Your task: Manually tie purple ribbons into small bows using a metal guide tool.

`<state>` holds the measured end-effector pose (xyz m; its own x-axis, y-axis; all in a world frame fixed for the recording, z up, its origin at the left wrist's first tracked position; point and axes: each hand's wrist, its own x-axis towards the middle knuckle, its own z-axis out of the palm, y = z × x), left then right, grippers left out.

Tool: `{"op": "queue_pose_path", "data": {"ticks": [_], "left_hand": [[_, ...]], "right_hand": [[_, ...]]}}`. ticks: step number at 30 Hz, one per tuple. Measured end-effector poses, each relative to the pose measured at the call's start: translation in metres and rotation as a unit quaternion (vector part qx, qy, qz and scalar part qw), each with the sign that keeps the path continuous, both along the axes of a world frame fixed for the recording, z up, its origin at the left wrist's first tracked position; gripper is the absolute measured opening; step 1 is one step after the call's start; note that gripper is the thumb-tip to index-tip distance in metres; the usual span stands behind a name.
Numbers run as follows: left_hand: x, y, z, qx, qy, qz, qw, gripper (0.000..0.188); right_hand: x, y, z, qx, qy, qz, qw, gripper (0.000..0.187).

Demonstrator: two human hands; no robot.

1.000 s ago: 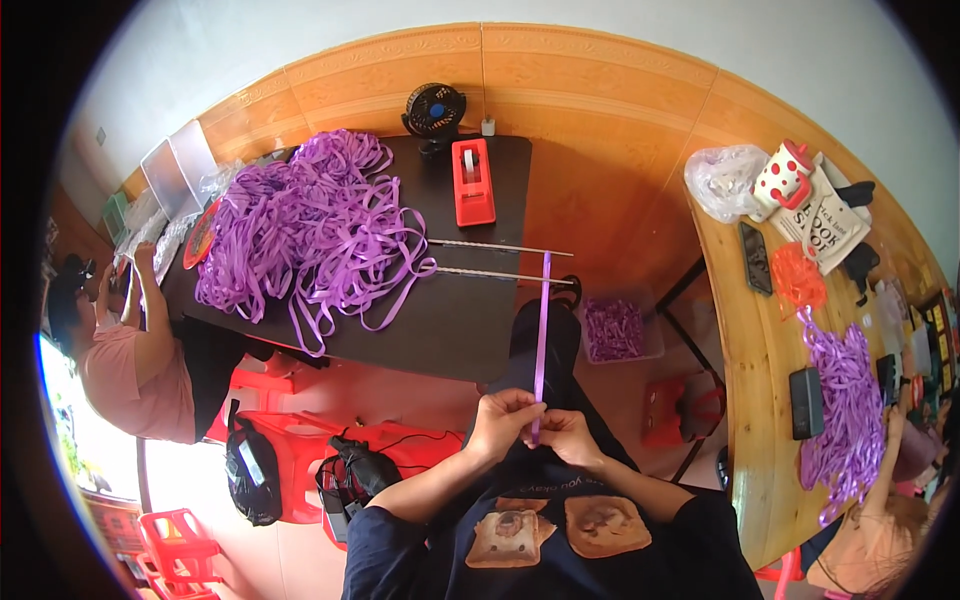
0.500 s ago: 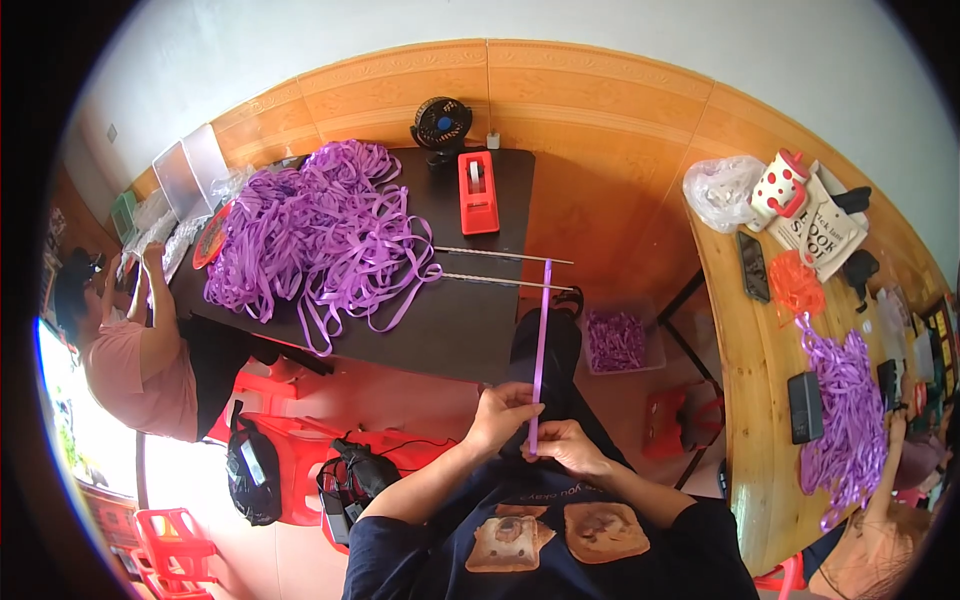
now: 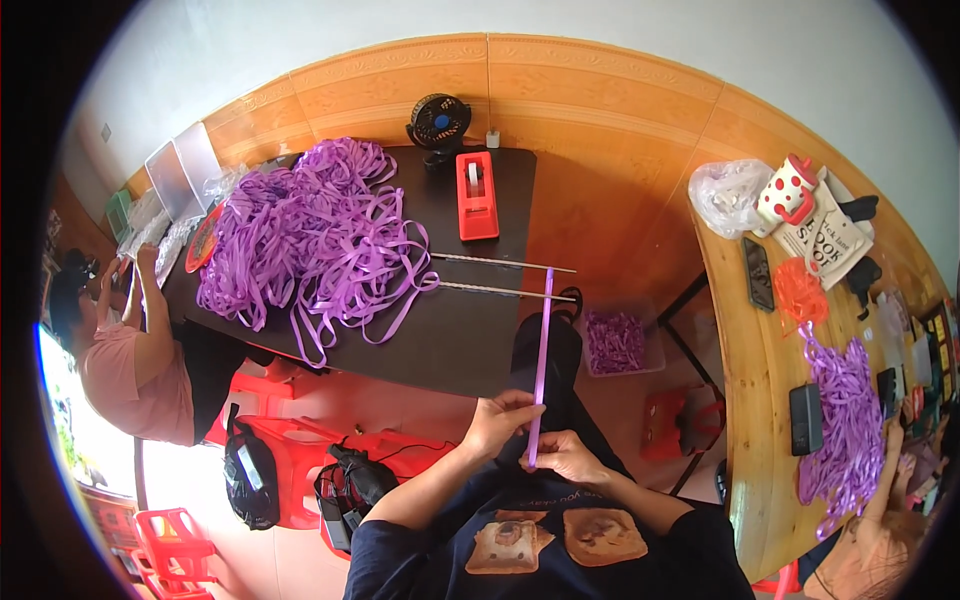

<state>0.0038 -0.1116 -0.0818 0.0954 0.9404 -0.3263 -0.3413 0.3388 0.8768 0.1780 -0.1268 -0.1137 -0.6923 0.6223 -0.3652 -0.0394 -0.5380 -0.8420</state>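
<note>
A narrow purple ribbon (image 3: 543,350) runs taut from two thin metal rods (image 3: 490,259) down to my hands. Its far end meets the rods near their tips, which stick out past the right edge of the dark table. My left hand (image 3: 498,422) pinches the ribbon between thumb and fingers. Just below it, my right hand (image 3: 563,456) is closed on the ribbon's near end. To the left, a big heap of purple ribbon (image 3: 310,230) is piled on the table, with loose loops around the rods' other ends.
On the dark table (image 3: 440,345) stand a red tape dispenser (image 3: 477,200) and a small black fan (image 3: 440,122). A clear bin (image 3: 615,345) of purple pieces sits on the floor. The wooden table (image 3: 750,420) at right holds more ribbon and a phone (image 3: 758,274). People work at both sides.
Both hands keep their hold on the ribbon and sit slightly lower in the picture. The whole view has shifted a little; the ribbon still reaches the rods.
</note>
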Motion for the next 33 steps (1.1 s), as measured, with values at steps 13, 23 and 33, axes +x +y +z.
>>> {"op": "queue_pose_path", "data": {"ticks": [13, 23, 33], "left_hand": [[0.002, 0.000, -0.008, 0.017, -0.024, 0.015, 0.999, 0.008], [0.000, -0.002, 0.000, 0.032, -0.023, 0.001, 0.999, 0.004], [0.000, -0.002, 0.013, 0.047, -0.054, 0.018, 0.997, 0.002]], "right_hand": [[-0.002, 0.004, -0.006, 0.093, -0.094, 0.018, 0.991, 0.008], [0.012, 0.094, 0.056, 0.717, -0.288, -0.251, 0.584, 0.036], [-0.011, 0.138, 0.067, 0.889, -0.251, -0.127, 0.361, 0.026]]}}
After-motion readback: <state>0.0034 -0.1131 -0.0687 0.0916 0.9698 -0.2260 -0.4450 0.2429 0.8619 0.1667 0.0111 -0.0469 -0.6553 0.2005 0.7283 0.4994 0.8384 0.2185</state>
